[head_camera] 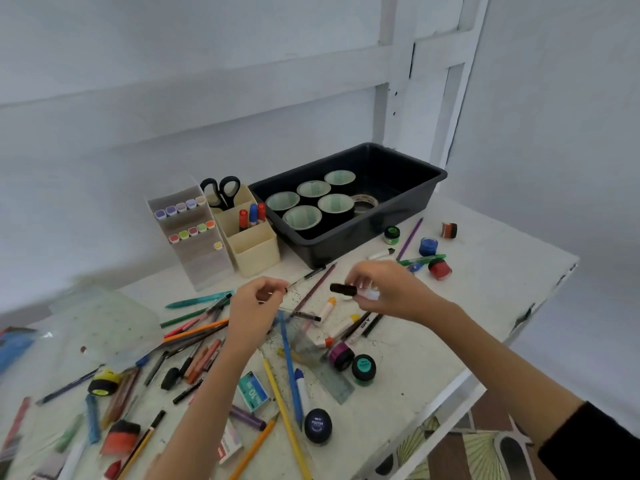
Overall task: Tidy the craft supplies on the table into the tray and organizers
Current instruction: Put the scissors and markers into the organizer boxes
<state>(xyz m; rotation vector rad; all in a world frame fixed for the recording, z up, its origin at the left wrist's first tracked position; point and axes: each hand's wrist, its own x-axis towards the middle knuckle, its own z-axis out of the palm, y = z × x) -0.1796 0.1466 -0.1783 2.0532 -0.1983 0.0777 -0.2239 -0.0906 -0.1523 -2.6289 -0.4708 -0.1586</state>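
Note:
Above the middle of the table, my right hand pinches a marker with a black cap and a white body. My left hand is curled just left of it, pinching a thin dark pen that points toward the tray. The black tray at the back holds several rolls of tape. A clear marker rack and a cream organizer with scissors stand to its left. Pens, pencils and markers lie scattered under my hands.
Paint pots sit right of the tray: green, blue, red. More pots, a ruler, a staple box and a plastic bag crowd the front. The table edge falls off at right.

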